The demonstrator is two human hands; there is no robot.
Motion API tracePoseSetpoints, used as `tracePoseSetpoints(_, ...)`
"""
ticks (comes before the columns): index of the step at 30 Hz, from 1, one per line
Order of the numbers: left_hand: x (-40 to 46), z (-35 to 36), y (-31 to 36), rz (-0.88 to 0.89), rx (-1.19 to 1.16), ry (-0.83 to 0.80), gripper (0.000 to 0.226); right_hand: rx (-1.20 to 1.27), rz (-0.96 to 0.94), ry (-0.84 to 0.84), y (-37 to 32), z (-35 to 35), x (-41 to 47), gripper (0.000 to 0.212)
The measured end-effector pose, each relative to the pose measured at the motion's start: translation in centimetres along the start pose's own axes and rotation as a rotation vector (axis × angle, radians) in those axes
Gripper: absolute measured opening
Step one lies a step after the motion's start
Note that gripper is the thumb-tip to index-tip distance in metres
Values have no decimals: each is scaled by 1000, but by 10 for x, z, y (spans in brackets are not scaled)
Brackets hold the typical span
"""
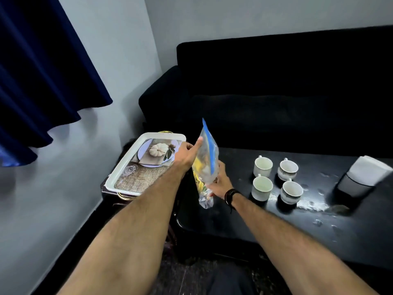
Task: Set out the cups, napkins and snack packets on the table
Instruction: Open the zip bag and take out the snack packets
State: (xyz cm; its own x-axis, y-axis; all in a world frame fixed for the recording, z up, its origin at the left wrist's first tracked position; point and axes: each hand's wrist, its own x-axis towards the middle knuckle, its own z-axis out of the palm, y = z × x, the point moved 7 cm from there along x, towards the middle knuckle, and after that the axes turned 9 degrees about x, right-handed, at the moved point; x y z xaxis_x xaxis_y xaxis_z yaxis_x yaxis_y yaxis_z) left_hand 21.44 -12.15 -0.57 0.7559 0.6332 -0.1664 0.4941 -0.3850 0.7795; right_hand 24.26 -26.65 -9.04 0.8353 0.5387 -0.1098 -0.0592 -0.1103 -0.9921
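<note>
- Both forearms reach out over the dark coffee table [265,226], where four cups [274,182] and a napkin holder [361,177] already stand
- printed tray [119,173] sits just left, on a separate stand
- left hand [187,155] pinches the zip-seal snack bag [207,165] near its top; right hand [220,182] grips it lower, likely steadying it upright for setting down

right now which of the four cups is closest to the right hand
The front-left cup; it sits just right of the right hand, nearer than the other three.

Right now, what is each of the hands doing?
Left hand: grips the upper edge of the zip bag.
Right hand: holds the same bag lower down.
</note>
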Motion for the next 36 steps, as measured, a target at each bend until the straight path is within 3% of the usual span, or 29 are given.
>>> tracePoseSetpoints(3, -9, 12, 13, 10, 73, -29, 61, -214, 21, -55, 4, -4, -3, 96)
tracePoseSetpoints(7, -11, 13, 22, 46, 198, 82, 36, -452, 34, -185, 2, -9, -3, 109)
tracePoseSetpoints(12, -24, 12, 29, 15, 168, 39, 61, -580, -167, -203, -33, -22, 5, 76)
tracePoseSetpoints(14, -24, 13, 33, 47, 201, 43, 45, -525, -193, -149, -46, -28, 8, 66)
tracePoseSetpoints(16, -26, 15, 35, 68, 205, 35, 24, -275, -142, -103, -55, -33, 10, 57)
tracePoseSetpoints(20, -37, 25, 35, 36, 105, -67, 38, -16, -144, -13, -72, -37, 6, 34)
tracePoseSetpoints(27, -51, 30, 39, 57, 32, -131, 26, 31, -100, 90, -74, -49, -2, 19)
tracePoseSetpoints(31, -56, 33, 45, 134, 119, -117, 24, 20, -55, 163, -80, -60, -6, 37)
tracePoseSetpoints(36, -60, 34, 45, 171, 216, -31, 23, -204, -63, 278, -93, -75, -6, 12)
